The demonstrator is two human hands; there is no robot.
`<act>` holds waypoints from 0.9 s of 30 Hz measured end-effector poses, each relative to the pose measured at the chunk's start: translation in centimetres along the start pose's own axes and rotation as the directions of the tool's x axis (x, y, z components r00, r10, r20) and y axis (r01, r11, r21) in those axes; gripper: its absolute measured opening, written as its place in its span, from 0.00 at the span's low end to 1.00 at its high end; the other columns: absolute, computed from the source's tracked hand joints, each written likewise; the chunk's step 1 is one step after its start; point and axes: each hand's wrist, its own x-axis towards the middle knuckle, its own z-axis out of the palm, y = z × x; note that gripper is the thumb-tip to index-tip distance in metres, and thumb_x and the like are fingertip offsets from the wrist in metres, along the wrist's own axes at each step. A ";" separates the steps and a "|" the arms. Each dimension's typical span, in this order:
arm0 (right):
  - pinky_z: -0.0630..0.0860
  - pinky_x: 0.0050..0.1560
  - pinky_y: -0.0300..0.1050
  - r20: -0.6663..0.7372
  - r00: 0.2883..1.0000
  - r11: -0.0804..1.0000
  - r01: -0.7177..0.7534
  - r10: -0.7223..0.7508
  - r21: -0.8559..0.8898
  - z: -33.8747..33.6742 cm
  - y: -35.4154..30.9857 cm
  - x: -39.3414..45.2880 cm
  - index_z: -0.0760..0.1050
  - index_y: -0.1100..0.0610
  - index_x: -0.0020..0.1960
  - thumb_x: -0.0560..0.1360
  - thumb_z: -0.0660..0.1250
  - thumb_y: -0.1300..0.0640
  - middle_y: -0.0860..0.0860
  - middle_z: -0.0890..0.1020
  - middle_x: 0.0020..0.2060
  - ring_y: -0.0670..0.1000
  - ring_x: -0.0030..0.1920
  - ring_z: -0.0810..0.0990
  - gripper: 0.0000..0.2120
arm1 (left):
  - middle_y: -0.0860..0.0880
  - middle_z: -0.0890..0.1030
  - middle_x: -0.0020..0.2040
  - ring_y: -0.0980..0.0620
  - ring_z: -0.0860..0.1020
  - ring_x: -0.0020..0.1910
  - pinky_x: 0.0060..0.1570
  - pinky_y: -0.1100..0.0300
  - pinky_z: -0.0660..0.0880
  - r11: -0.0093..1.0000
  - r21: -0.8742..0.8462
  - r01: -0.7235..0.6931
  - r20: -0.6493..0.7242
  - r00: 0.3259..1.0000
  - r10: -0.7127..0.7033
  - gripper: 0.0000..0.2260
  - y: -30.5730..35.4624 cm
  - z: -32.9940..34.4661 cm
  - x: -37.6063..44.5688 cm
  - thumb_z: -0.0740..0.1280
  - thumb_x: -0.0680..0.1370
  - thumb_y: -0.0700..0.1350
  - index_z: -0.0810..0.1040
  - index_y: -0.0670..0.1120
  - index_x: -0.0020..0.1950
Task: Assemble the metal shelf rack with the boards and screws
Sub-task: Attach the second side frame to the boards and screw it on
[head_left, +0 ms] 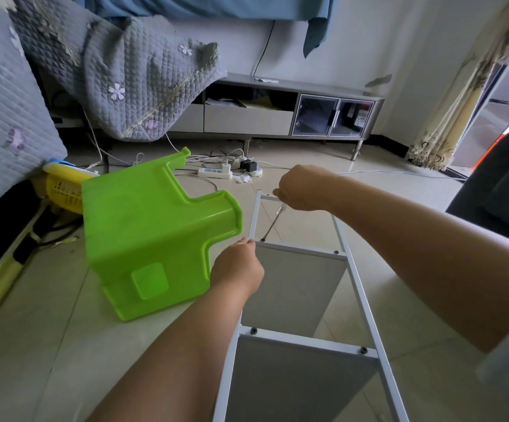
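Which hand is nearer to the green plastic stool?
Left. The left hand holds the rack frame right beside the green stool; the right hand grips the screwdriver farther away.

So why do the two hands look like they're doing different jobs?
The right hand is curled round a screwdriver, whose tip sits at a screw on the crossbar; the left hand holds no tool and grips the rack's left post. The right hand sits farther away and higher; the left is nearer and lower. Both work on the same white metal rack.
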 end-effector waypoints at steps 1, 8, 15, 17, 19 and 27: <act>0.71 0.54 0.48 0.029 0.999 0.997 -0.032 0.034 -0.071 0.2 0.2 -0.1 0.72 0.64 0.59 0.82 0.48 0.52 0.59 0.75 0.58 0.59 0.59 0.74 0.20 | 0.46 0.62 0.74 0.49 0.63 0.72 0.67 0.59 0.62 1.000 0.006 0.006 0.000 1.000 -0.006 0.20 -0.1 0.0 0.0 0.51 0.80 0.36 0.62 0.41 0.72; 0.68 0.45 0.43 0.019 0.965 0.965 -0.261 0.261 -0.005 2.5 1.1 -1.8 0.73 0.58 0.58 0.80 0.50 0.59 0.53 0.75 0.53 0.55 0.56 0.75 0.14 | 0.44 0.63 0.73 0.46 0.64 0.70 0.66 0.53 0.61 0.995 0.092 0.039 0.072 0.996 -0.046 0.19 0.7 -0.6 -0.2 0.51 0.81 0.39 0.60 0.41 0.72; 0.66 0.46 0.46 0.000 0.948 0.880 -0.296 0.318 0.371 5.9 4.1 -10.1 0.64 0.58 0.39 0.81 0.49 0.60 0.63 0.74 0.56 0.61 0.54 0.74 0.13 | 0.42 0.50 0.77 0.47 0.50 0.76 0.73 0.50 0.53 0.998 0.052 0.044 0.182 0.982 -0.053 0.25 1.3 -0.9 -1.9 0.49 0.82 0.49 0.49 0.39 0.76; 0.65 0.43 0.45 0.038 0.943 0.843 -0.313 0.330 0.438 7.8 4.3 -11.8 0.62 0.58 0.38 0.81 0.49 0.58 0.64 0.76 0.52 0.60 0.49 0.74 0.13 | 0.43 0.50 0.77 0.49 0.50 0.76 0.73 0.55 0.52 0.997 0.072 -0.037 0.185 0.982 0.024 0.24 1.4 -1.1 -4.2 0.51 0.82 0.48 0.53 0.39 0.75; 0.65 0.43 0.45 0.027 0.946 0.833 -0.297 0.322 0.467 9.1 4.4 -13.2 0.69 0.63 0.44 0.80 0.51 0.58 0.62 0.78 0.50 0.59 0.48 0.74 0.12 | 0.44 0.48 0.77 0.50 0.48 0.76 0.72 0.59 0.50 0.985 0.109 -0.130 0.203 0.973 0.106 0.23 1.2 -1.0 -6.7 0.52 0.82 0.46 0.53 0.40 0.75; 0.66 0.32 0.27 -0.315 0.902 0.723 0.004 0.295 0.690 6.2 4.7 -16.9 0.75 0.64 0.51 0.76 0.61 0.62 0.64 0.79 0.38 0.61 0.38 0.77 0.07 | 0.47 0.57 0.76 0.52 0.53 0.75 0.68 0.65 0.50 0.971 0.146 -0.187 0.098 0.980 0.174 0.19 -0.2 -1.0 -11.6 0.51 0.81 0.39 0.61 0.41 0.72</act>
